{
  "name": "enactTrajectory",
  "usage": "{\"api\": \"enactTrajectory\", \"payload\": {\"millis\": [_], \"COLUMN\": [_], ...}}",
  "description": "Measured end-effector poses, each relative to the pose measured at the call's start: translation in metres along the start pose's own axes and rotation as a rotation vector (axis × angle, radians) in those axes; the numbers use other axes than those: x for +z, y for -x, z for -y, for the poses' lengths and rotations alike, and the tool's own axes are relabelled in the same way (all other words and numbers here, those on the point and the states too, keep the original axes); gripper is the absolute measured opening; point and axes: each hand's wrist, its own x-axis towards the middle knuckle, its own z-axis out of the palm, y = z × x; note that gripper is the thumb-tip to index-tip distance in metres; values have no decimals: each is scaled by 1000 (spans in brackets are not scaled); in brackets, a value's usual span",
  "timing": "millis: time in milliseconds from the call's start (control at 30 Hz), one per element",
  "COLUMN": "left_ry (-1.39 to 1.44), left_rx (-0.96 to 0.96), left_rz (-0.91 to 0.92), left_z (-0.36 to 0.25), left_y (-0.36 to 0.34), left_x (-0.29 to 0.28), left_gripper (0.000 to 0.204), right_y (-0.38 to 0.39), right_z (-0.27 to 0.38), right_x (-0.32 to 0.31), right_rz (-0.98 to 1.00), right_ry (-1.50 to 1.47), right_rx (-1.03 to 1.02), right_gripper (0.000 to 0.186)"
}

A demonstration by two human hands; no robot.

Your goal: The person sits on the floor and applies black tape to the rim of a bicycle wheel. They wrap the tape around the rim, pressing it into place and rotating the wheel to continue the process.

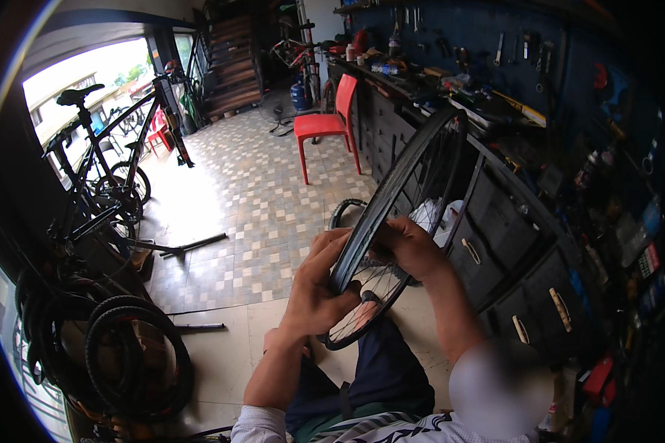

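Observation:
A black bicycle wheel [386, 204] with thin spokes stands tilted in front of me, its top leaning away to the right. A dark, slightly shiny strip runs along the outer face of its rim. My left hand [319, 284] is closed round the near left side of the rim, thumb pressed on the strip. On the other side, my right hand [415, 251] grips the rim a little higher up, its fingers bent and partly hidden behind the wheel. Whether the right fingers also pinch the strip, I cannot tell.
A cluttered workbench [488, 111] with dark drawers [488, 251] runs along the right. Farther back stands a red chair [325, 124]. Bicycles [100, 148] and a pile of tires [137, 354] occupy the left. Another tire [343, 214] is on the floor behind the wheel.

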Motion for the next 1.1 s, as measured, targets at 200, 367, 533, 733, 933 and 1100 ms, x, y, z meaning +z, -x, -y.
{"api": "enactTrajectory", "payload": {"millis": [200,367,533,733,933,1100], "left_ry": [-2,8,2,-22,103,129], "left_rx": [11,17,46,78,-65,-36], "left_rz": [-11,2,18,20,7,16], "left_z": [3,4,7,9,5,8], "left_y": [-4,-8,-8,-10,-9,-7], "left_x": [-1,-2,-5,-5,0,1], "left_gripper": [71,71,72,73,70,70], "right_y": [8,9,12,28,25,20], "right_z": [-15,-16,-22,-9,-7,-21], "right_x": [20,25,20,25,21,21], "right_rz": [-497,-507,-362,-489,-558,-477], "right_ry": [687,884,678,708,698,627], "right_rx": [-742,-1021,-906,-899,-922,-918], "right_gripper": [34,28,33,40,40,40]}}
